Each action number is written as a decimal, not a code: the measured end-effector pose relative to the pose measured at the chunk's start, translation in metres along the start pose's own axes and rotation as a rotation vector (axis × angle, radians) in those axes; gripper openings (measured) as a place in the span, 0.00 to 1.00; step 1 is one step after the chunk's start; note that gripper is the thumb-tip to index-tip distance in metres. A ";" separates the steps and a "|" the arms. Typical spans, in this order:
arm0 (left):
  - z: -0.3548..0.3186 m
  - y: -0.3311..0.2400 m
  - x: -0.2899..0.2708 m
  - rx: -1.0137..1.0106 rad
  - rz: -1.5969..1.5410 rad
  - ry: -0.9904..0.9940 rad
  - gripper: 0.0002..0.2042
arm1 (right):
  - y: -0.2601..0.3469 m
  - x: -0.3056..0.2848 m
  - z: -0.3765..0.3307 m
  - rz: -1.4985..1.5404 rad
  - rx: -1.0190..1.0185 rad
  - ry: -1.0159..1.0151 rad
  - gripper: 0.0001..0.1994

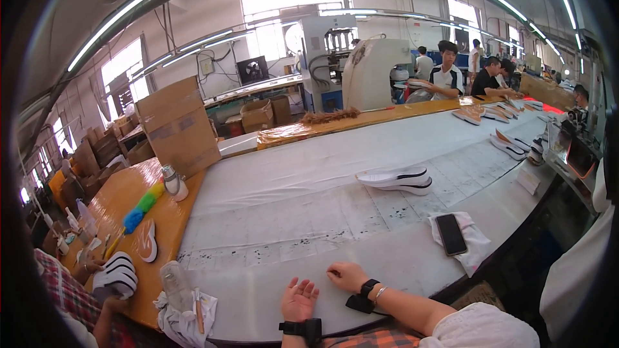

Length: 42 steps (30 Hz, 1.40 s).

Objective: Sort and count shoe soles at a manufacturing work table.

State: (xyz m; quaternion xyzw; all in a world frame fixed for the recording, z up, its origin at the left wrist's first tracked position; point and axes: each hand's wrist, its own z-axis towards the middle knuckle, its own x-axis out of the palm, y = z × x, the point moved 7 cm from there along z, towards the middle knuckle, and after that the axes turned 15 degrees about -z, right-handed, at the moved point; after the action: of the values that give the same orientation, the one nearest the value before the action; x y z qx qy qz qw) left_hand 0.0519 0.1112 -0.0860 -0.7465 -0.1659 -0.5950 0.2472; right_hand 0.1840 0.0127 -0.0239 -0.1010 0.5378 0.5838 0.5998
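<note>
My left hand is at the near edge of the white work surface, palm turned up, fingers apart and slightly bent, holding nothing. Just right of it rests my right hand, fingers curled in loosely, with nothing seen in them. Both wrists wear black bands. Farther up the belt, beyond my hands, lies a pair of white shoe soles with dark edging. A black phone sits on a white cloth to the right.
At left stand a clear bottle and a wooden-handled tool on a crumpled cloth. A co-worker's hands hold stacked striped soles nearby. A colourful duster and a cardboard box lie beyond. More soles are far right.
</note>
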 end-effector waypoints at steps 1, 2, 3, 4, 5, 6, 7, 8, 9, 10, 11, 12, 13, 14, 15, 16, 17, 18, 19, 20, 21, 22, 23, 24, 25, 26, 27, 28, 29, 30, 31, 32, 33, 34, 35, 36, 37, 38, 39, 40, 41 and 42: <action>0.000 -0.001 -0.002 0.007 0.003 -0.003 0.13 | 0.001 0.000 -0.001 0.007 -0.003 0.002 0.07; 0.000 -0.001 -0.004 0.005 -0.004 0.007 0.13 | 0.001 0.001 -0.001 0.006 0.009 0.007 0.07; 0.000 -0.001 -0.004 0.003 -0.010 0.016 0.13 | 0.000 0.002 -0.001 0.005 0.022 0.012 0.07; 0.000 -0.001 -0.005 0.006 -0.007 0.014 0.13 | 0.000 0.001 -0.002 0.010 0.021 0.013 0.07; 0.000 -0.001 -0.005 0.007 -0.006 0.013 0.13 | 0.001 0.000 -0.002 -0.001 0.018 0.015 0.07; -0.001 -0.001 -0.005 0.008 -0.005 0.013 0.13 | 0.001 0.000 -0.002 -0.013 0.015 0.017 0.07; -0.001 -0.001 -0.005 0.013 -0.002 0.011 0.13 | 0.001 0.000 -0.002 -0.008 0.013 0.018 0.07; -0.001 -0.001 -0.004 0.013 -0.003 0.008 0.13 | 0.002 0.000 -0.001 -0.010 0.013 0.023 0.07; -0.002 -0.001 -0.004 0.014 -0.004 0.005 0.13 | 0.002 0.000 -0.002 -0.012 0.013 0.028 0.07; -0.002 -0.001 -0.003 0.015 -0.002 0.004 0.13 | 0.002 0.000 -0.002 -0.008 0.013 0.027 0.07; -0.003 -0.001 -0.002 0.014 0.000 0.004 0.13 | 0.002 0.000 -0.002 -0.011 0.007 0.016 0.07; -0.003 -0.001 -0.001 0.013 0.002 0.003 0.13 | 0.001 -0.001 -0.002 -0.014 0.003 0.005 0.07; -0.003 -0.002 -0.001 0.011 0.008 0.002 0.13 | 0.000 0.000 -0.002 -0.011 0.006 0.001 0.07; -0.003 -0.001 -0.002 0.002 0.004 -0.002 0.13 | 0.000 0.000 -0.002 -0.023 -0.006 -0.005 0.06; -0.003 -0.001 -0.003 -0.007 -0.001 -0.007 0.13 | 0.001 0.000 -0.002 -0.037 -0.018 -0.012 0.06; -0.003 -0.001 -0.003 -0.010 0.002 -0.009 0.13 | 0.001 0.000 -0.002 -0.036 -0.014 -0.012 0.06; -0.003 -0.001 -0.003 -0.011 -0.011 -0.005 0.13 | 0.001 0.000 -0.002 -0.042 -0.014 -0.006 0.06; -0.004 -0.001 -0.003 -0.011 -0.024 -0.001 0.13 | 0.002 0.000 -0.002 -0.048 -0.014 0.002 0.06; -0.003 0.000 -0.003 -0.015 -0.025 -0.002 0.13 | 0.001 0.000 -0.002 -0.050 -0.010 0.003 0.06; -0.003 0.000 -0.004 -0.009 -0.017 -0.004 0.13 | 0.000 0.001 -0.001 -0.062 -0.023 0.002 0.06; -0.002 -0.001 -0.004 -0.003 -0.009 -0.006 0.13 | 0.000 0.002 -0.001 -0.075 -0.036 0.002 0.06; -0.002 -0.001 -0.005 -0.003 -0.015 -0.010 0.13 | 0.001 0.003 -0.001 -0.077 -0.035 0.008 0.06; -0.001 -0.001 -0.005 -0.009 -0.014 0.002 0.13 | 0.000 0.003 -0.001 -0.065 -0.005 0.018 0.07; -0.001 0.000 -0.004 -0.013 -0.015 0.015 0.13 | -0.002 0.003 -0.001 -0.054 0.025 0.029 0.07; 0.000 0.000 -0.003 -0.014 -0.020 0.012 0.13 | -0.001 0.003 0.000 -0.057 0.025 0.034 0.07; -0.001 0.000 -0.002 -0.012 -0.013 0.008 0.13 | -0.001 0.002 0.000 -0.043 0.011 0.030 0.07; -0.001 0.000 -0.001 -0.009 -0.006 0.004 0.13 | 0.000 0.001 0.001 -0.029 -0.002 0.026 0.07; -0.001 0.001 0.000 -0.014 -0.012 0.005 0.13 | -0.002 0.001 0.001 -0.035 0.000 0.027 0.07; -0.002 0.001 -0.001 -0.010 0.005 -0.020 0.14 | -0.002 0.003 0.001 -0.005 -0.005 0.041 0.07; -0.003 0.000 -0.001 -0.005 0.021 -0.045 0.14 | -0.004 0.004 0.002 0.025 -0.010 0.056 0.07; -0.004 0.002 -0.001 -0.012 0.012 -0.045 0.14 | -0.013 0.003 0.003 0.015 -0.007 0.059 0.07; -0.004 0.003 0.000 -0.009 0.016 -0.032 0.14 | -0.036 0.014 0.004 0.329 0.169 0.219 0.08; -0.004 0.004 0.001 -0.005 0.019 -0.020 0.14 | -0.052 0.025 0.000 0.643 0.348 0.376 0.08; -0.007 0.002 0.000 0.000 0.006 -0.026 0.14 | -0.063 0.011 0.003 0.699 0.417 0.338 0.08; -0.008 0.002 0.001 -0.002 0.014 -0.022 0.14 | -0.079 -0.008 0.007 0.750 0.488 0.293 0.09; -0.009 0.001 0.001 -0.002 0.022 -0.018 0.14 | -0.105 -0.020 0.009 0.860 0.542 0.201 0.08; -0.010 0.001 0.003 -0.002 0.009 -0.019 0.14 | -0.132 -0.038 0.009 0.922 0.619 0.085 0.07; -0.011 0.000 0.003 -0.003 0.005 -0.029 0.14 | -0.160 -0.058 0.009 0.912 0.710 -0.039 0.06; -0.010 0.001 0.004 -0.009 0.002 -0.037 0.14 | -0.192 -0.078 0.009 0.871 0.752 -0.170 0.06; -0.009 0.001 0.004 -0.010 -0.009 -0.038 0.14 | -0.225 -0.099 0.009 0.805 0.816 -0.254 0.07; -0.008 0.005 0.006 -0.033 -0.014 -0.026 0.14 | -0.264 -0.128 0.011 0.419 0.528 -0.354 0.02; 0.000 0.022 0.013 -0.107 -0.023 0.002 0.14 | -0.343 -0.167 -0.006 -0.068 0.252 -0.410 0.03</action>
State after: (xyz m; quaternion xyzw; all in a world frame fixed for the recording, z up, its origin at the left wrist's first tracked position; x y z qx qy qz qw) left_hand 0.0668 0.0924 -0.0769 -0.7562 -0.1422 -0.6065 0.2001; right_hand 0.5014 -0.1929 -0.0726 0.0773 0.4695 0.4999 0.7237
